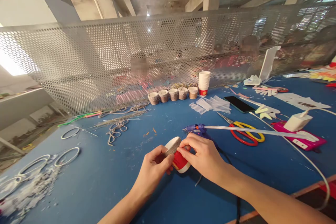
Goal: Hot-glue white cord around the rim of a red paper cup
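A red and white paper cup (181, 162) is tilted between my hands over the blue table, with grey cord wound around part of its side. My left hand (157, 161) grips the cup from the left, thumb across its side. The fingers of my right hand (198, 150) are pinched at the cord on the cup's upper right; they hide the exact spot. A loose cord end (198, 181) hangs below the cup. Just behind my right hand lies a blue glue gun (195, 128) with a long clear glue stick in it.
Several cord-wrapped cups (173, 94) and a stack of paper cups (204, 82) stand along the perforated metal screen (105, 59). Scissors (244, 133), a phone (238, 104) and a pink power strip (301, 136) lie right. Cord bundles (117, 129) and white rings (67, 156) lie left.
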{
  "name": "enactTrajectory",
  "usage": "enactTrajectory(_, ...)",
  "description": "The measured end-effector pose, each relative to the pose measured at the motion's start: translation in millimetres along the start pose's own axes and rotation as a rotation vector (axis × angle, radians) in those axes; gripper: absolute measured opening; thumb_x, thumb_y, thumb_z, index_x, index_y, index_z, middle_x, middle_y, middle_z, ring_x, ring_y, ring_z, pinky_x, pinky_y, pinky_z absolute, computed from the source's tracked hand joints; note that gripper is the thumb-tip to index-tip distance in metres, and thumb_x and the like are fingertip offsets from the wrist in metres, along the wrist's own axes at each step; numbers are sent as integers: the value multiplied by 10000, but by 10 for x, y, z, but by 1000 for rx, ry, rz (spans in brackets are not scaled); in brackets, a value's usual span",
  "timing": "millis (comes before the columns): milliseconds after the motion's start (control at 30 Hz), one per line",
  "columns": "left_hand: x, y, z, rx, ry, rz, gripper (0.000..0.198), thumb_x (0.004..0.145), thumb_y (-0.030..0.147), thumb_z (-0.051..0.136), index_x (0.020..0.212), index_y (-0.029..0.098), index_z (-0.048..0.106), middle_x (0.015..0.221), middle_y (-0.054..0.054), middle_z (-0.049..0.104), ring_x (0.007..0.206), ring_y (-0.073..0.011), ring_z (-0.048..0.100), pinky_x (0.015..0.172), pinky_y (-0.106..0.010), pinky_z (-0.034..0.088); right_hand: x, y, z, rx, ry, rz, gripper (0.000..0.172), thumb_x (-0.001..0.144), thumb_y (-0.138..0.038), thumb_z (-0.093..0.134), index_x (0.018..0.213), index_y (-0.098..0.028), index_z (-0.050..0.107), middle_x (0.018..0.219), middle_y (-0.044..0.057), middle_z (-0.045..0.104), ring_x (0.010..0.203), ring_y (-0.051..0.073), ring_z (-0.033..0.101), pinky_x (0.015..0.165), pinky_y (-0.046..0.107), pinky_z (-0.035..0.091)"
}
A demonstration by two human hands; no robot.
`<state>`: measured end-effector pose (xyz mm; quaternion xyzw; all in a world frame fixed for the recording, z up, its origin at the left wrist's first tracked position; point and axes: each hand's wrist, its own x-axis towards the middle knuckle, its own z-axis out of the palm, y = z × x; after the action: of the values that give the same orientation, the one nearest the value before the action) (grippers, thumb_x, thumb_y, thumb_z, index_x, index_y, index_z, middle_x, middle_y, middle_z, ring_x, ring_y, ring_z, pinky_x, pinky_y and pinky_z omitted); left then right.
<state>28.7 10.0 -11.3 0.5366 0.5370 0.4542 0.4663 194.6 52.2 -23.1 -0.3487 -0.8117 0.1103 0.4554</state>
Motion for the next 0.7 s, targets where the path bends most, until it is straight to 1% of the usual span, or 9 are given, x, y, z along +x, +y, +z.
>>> enactTrajectory(233, 11, -18, -1, 19, 12, 5, 302, 711, 430, 647, 601, 167, 548, 528, 19, 557, 517, -126, 507, 528, -238, 413, -6, -2, 2, 1, 0, 6, 155, 856, -197, 553, 704, -204, 584, 689, 2, 609, 594, 117, 565, 568, 221, 429)
enactTrajectory(367, 11, -22, -20, 50, -3, 30, 310, 735, 434, 623, 597, 166, 546, 543, 18, 544, 533, -126, 498, 541, -236, 401, -1, 28, 18, 76, -3, 62, 112, 830, -180, 582, 722, -207, 584, 702, -4, 597, 601, 111, 562, 550, 207, 438)
enactTrajectory(467, 11, -14, -41, 97, -31, 62, 311, 752, 423, 601, 590, 166, 535, 566, 14, 533, 555, -128, 492, 555, -238, 390, 6, 65, 24, 151, -9, 116, 53, 795, -164, 623, 775, -206, 596, 699, -14, 578, 616, 113, 556, 562, 205, 453)
enactTrajectory(500, 13, -13, -49, 116, -42, 69, 306, 761, 416, 590, 593, 166, 535, 574, 12, 532, 563, -130, 492, 561, -239, 389, 9, 75, 23, 166, -18, 134, 61, 786, -158, 629, 814, -207, 605, 694, -20, 572, 616, 113, 554, 562, 205, 453)
enactTrajectory(567, 24, -17, -69, 150, -64, 81, 289, 777, 392, 566, 600, 165, 539, 581, 9, 530, 572, -135, 490, 565, -243, 392, 12, 89, 11, 184, -55, 152, 167, 784, -150, 621, 938, -216, 622, 692, -30, 568, 612, 112, 553, 559, 204, 451)
enactTrajectory(633, 40, -27, -93, 181, -87, 104, 259, 783, 350, 548, 604, 163, 545, 587, 9, 530, 575, -137, 492, 563, -243, 393, 14, 90, -10, 189, -115, 130, 271, 805, -151, 595, 1061, -235, 620, 726, -27, 582, 618, 110, 554, 565, 205, 450)
enactTrajectory(700, 57, -34, -115, 215, -110, 139, 221, 779, 301, 538, 608, 161, 558, 594, 8, 536, 581, -138, 504, 564, -241, 397, 15, 85, -34, 182, -169, 84, 291, 827, -152, 569, 1097, -244, 627, 774, -15, 604, 627, 109, 557, 579, 210, 451)
